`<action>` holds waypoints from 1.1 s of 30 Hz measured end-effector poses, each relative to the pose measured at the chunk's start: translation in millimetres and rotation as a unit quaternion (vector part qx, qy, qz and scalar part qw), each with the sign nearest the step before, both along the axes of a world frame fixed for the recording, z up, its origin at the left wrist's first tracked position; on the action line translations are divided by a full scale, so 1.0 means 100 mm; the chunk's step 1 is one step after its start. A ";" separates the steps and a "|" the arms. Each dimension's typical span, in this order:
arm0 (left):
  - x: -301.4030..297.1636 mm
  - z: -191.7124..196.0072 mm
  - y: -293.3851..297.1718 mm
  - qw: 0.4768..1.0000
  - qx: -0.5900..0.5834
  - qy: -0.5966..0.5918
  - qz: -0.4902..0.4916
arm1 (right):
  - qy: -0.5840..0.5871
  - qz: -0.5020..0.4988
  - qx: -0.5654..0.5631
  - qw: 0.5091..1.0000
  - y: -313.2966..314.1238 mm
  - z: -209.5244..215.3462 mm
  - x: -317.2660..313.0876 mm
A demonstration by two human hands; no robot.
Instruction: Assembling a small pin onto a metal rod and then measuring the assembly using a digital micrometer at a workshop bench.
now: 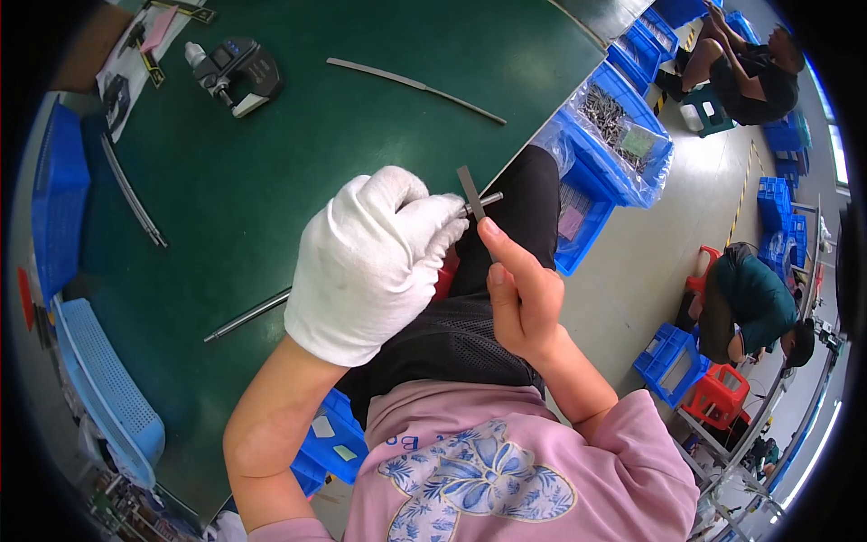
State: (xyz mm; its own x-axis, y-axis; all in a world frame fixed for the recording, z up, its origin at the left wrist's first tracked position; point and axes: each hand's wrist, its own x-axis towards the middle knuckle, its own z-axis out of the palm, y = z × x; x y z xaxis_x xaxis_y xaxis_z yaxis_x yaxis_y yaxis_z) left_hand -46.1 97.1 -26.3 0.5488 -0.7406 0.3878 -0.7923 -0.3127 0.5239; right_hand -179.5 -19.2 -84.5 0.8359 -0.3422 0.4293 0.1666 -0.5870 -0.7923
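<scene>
My left hand (366, 262), in a white glove, is closed around a thin shiny metal rod (248, 314). The rod slants through the fist, its long end low on the left and a short tip out past the fingers on the right. In my bare right hand (531, 303) is a small flat file (469, 186), pinched with the index finger stretched along it. The file crosses the rod near its tip and looks to be against it. On the green table (298, 154) beyond my hands lies a second slim file (388, 76).
A digital micrometer (242, 77) stands at the far left, with several thin rods (126, 190) nearer. Light-blue basket (108, 388) sits along the left edge. Right of my leg, a blue crate (657, 135) holds many small metal parts. Two people sit or bend farther right.
</scene>
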 end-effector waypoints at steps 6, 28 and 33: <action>0.01 -0.03 -0.01 0.998 -0.035 0.053 -0.007 | 0.012 -0.023 -0.047 0.999 0.03 0.12 0.06; 0.00 -0.08 -0.02 0.995 -0.038 0.085 0.027 | -0.034 -0.025 -0.068 0.997 0.03 -0.09 0.10; 0.00 -0.09 -0.03 0.995 -0.043 0.081 0.029 | -0.038 -0.035 -0.060 0.997 0.01 -0.11 0.12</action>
